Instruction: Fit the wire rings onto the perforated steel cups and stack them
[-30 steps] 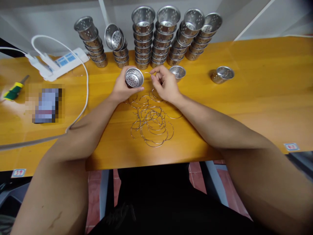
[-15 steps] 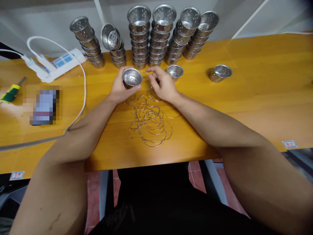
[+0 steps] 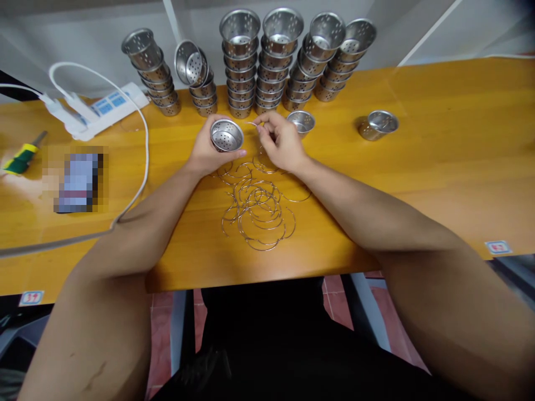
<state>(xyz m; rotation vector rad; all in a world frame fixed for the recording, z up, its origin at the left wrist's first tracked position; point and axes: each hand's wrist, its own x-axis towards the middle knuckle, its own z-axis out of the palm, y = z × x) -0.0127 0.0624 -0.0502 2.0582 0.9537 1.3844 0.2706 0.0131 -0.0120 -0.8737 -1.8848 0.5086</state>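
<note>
- The left hand [image 3: 208,151] grips a perforated steel cup [image 3: 226,135], mouth up.
- The right hand [image 3: 281,143] pinches a wire handle [image 3: 253,124]; it should keep the tip level with a rim hole.

Bright, even overhead light. Broad soft glare on the glossy desk [image 3: 438,139], strongest at the left near the power strip [image 3: 104,106]. Small hot highlights on the stacked metal cups [image 3: 259,61] and wire rings [image 3: 259,209]. Faint soft shadows under the forearms. Strong wide-angle bending at the edges, corners darkened. Centre sharp, near arms softer. Pixelated block at left.
</note>
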